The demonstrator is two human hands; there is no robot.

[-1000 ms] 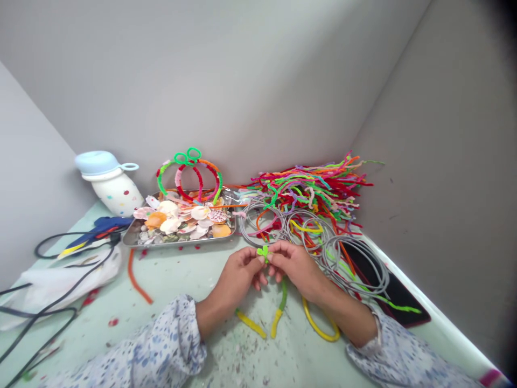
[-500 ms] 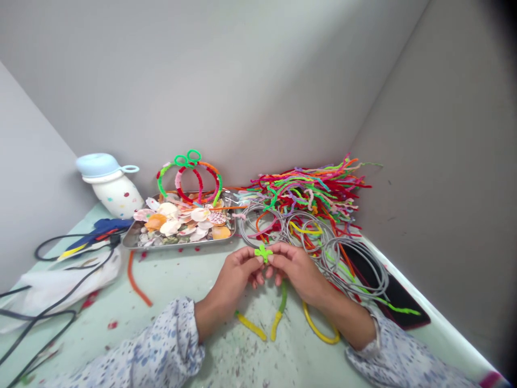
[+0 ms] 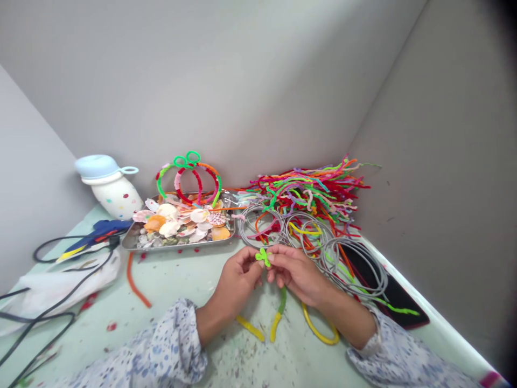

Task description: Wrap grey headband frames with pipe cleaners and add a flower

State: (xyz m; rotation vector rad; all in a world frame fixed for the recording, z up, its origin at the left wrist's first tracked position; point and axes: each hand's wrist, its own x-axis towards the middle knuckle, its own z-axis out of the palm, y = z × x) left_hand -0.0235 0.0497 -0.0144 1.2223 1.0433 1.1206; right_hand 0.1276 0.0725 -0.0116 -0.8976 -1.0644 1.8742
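Between my two hands is a small bright-green pipe-cleaner flower [image 3: 263, 257] with looped petals. My left hand [image 3: 239, 272] pinches its left side between thumb and fingertips. The thumb and index finger of my right hand [image 3: 298, 274] grip its right side. Below my hands, a yellow pipe-cleaner piece [image 3: 250, 328] lies on the table, beside a green-and-yellow piece [image 3: 277, 318]. A yellow loop [image 3: 319, 330] passes partly under my right forearm.
A metal tray [image 3: 181, 247] of shells stands behind, with pipe-cleaner headbands [image 3: 218, 186] over it. A heap of colourful pipe cleaners [image 3: 311, 186], grey wire coils [image 3: 359, 269] and a dark flat object [image 3: 407, 302] lie right. Left are a bottle [image 3: 117, 196], cables and plastic bag [image 3: 76, 280].
The green flower has turned in my fingers, and its petals show at a different angle. My left thumb and both hands' fingers have shifted slightly around it.
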